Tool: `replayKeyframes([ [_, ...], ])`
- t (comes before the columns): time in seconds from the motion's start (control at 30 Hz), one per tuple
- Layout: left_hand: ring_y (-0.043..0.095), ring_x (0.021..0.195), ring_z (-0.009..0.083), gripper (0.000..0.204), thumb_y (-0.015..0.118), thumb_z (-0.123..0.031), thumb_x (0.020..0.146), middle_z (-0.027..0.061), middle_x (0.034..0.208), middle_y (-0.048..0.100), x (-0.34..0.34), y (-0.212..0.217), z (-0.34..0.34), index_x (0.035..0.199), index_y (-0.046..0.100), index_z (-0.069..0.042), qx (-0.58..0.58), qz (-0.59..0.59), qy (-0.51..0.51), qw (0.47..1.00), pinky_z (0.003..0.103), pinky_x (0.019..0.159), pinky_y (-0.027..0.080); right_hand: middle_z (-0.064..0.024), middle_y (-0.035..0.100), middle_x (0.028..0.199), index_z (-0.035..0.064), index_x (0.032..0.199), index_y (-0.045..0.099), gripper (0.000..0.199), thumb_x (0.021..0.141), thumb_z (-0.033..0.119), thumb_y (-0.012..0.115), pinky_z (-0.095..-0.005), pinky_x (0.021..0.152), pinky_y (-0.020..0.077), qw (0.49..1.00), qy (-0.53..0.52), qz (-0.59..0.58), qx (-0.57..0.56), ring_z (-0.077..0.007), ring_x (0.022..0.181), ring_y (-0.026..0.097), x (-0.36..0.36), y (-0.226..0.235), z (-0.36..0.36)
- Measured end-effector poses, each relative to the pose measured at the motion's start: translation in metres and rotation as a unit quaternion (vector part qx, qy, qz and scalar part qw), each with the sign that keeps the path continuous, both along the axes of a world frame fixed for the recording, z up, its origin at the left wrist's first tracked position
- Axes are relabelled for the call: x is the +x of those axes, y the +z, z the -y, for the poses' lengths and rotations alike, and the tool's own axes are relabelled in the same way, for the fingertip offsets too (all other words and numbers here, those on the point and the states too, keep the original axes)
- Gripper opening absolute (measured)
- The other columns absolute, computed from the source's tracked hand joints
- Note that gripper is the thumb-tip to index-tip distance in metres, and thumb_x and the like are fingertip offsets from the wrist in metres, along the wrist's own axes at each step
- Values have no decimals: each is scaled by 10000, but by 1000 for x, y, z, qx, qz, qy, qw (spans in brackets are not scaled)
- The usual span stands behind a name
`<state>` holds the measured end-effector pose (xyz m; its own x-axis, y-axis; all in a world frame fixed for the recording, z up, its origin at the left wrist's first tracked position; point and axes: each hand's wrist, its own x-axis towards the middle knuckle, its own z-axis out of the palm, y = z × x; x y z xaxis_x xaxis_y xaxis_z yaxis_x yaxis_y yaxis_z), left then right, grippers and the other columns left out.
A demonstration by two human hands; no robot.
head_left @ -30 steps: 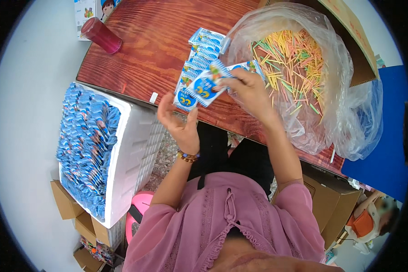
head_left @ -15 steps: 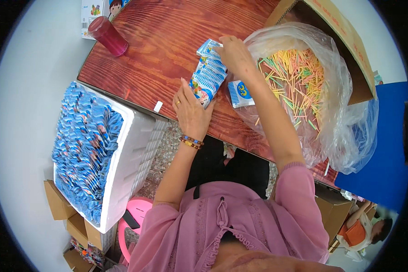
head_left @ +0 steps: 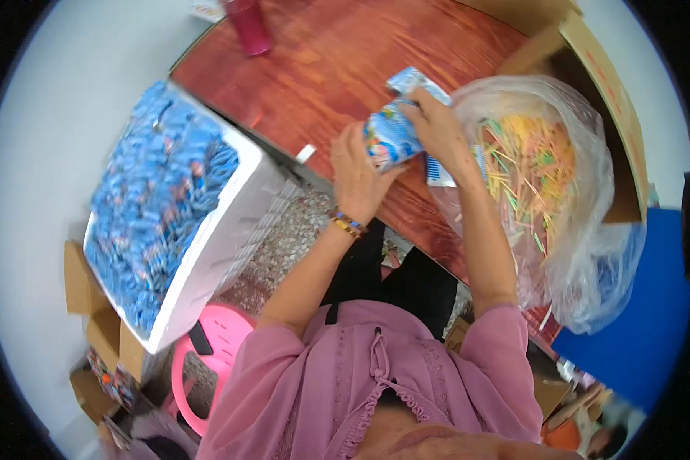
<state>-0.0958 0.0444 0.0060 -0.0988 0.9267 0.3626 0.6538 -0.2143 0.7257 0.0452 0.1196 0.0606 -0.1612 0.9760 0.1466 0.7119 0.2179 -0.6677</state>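
Observation:
Both hands meet over the reddish wooden table point(head_left: 337, 69). My left hand point(head_left: 354, 176) cups a gathered stack of small blue and white printed packets point(head_left: 389, 138) from below. My right hand point(head_left: 435, 126) presses on the same stack from above and the right. One more blue packet point(head_left: 440, 172) lies on the table just under my right wrist. A beaded bracelet point(head_left: 346, 223) circles my left wrist. To the right, a clear plastic bag point(head_left: 583, 253) holds several thin coloured sticks point(head_left: 529, 165) in yellow, pink and green.
A white foam box point(head_left: 230, 230) heaped with blue packets stands at my left on a pink stool point(head_left: 207, 337). A dark pink cup point(head_left: 248, 27) is at the table's far edge. A cardboard box point(head_left: 598, 77) sits behind the bag. Small cartons lie on the floor lower left.
The fanned-out packets have been pushed together into one tight stack between both hands. The view has swung, so the foam box now sits closer to the middle.

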Motion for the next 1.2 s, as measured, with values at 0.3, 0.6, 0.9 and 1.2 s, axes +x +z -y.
replayKeyframes([
  [0.3, 469, 1131, 364, 819, 793, -245, 647, 197, 1197, 494, -6, -10, 7, 1296, 373, 26, 89, 35, 6, 995, 474, 1027, 322, -72, 466, 758, 9, 921, 514, 112, 950, 112, 482, -282, 642, 393, 997, 55, -45, 27, -126, 712, 442, -14, 10, 30],
  [0.6, 467, 1115, 390, 824, 797, -125, 614, 212, 1204, 489, -130, 32, 57, 1312, 380, 8, 145, 55, 35, 987, 449, 959, 374, -97, 525, 711, 5, 949, 536, 155, 957, 156, 501, -298, 601, 427, 976, 178, -113, 45, -131, 652, 489, -134, 59, 64],
  [0.9, 494, 1077, 378, 814, 819, -111, 592, 192, 1171, 515, -333, 64, 162, 1291, 415, -4, 71, -79, 188, 976, 432, 936, 403, -33, 494, 713, 8, 938, 547, 149, 926, 156, 552, -265, 618, 408, 903, 363, -224, -56, -79, 692, 468, -351, 47, 103],
  [1.2, 495, 1097, 375, 766, 802, -96, 640, 194, 1175, 509, -478, 63, 229, 1291, 409, 2, -24, -147, 264, 953, 406, 955, 405, -137, 562, 757, -7, 937, 528, 198, 904, 184, 566, -344, 634, 435, 861, 425, -260, -97, -208, 663, 526, -527, 3, 141],
])
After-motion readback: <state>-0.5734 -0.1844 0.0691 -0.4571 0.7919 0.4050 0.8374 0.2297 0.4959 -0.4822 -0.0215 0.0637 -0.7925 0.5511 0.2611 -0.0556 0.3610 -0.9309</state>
